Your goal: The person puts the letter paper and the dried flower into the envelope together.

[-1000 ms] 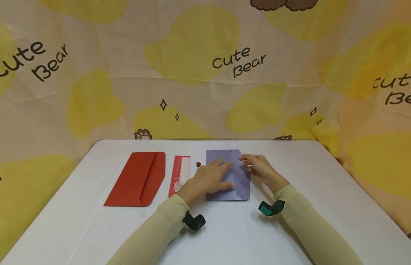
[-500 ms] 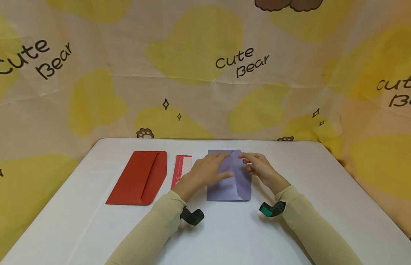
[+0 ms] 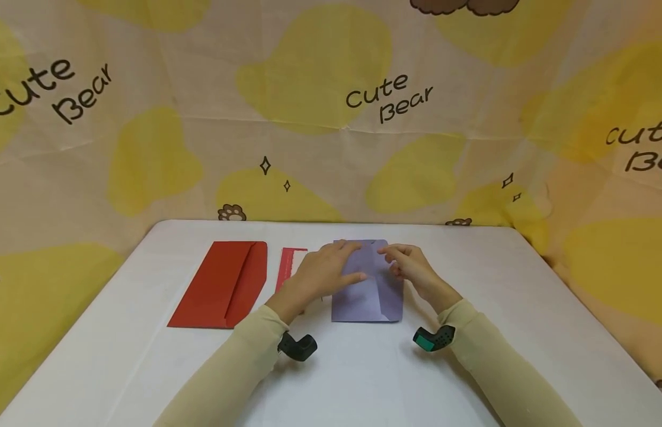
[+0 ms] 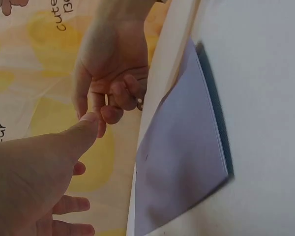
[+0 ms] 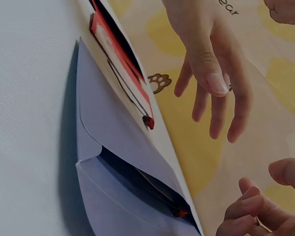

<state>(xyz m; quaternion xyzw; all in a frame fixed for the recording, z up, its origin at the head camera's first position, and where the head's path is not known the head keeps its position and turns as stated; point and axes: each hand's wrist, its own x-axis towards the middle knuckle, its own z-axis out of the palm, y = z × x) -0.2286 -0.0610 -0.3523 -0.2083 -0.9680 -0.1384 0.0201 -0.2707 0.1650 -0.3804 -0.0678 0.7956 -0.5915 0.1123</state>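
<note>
Hovering near the purple envelope, left grip and right grip released, tabletop past its edges

**Red envelope and card laid out before printed cloth**

At the left of the head view, the red envelope is laid flat on a white table; beside it, the card is partly hidden. The upper frame is filled by the yellow-patched cloth, printed with "Cute Bear" lettering and paw prints.
</note>
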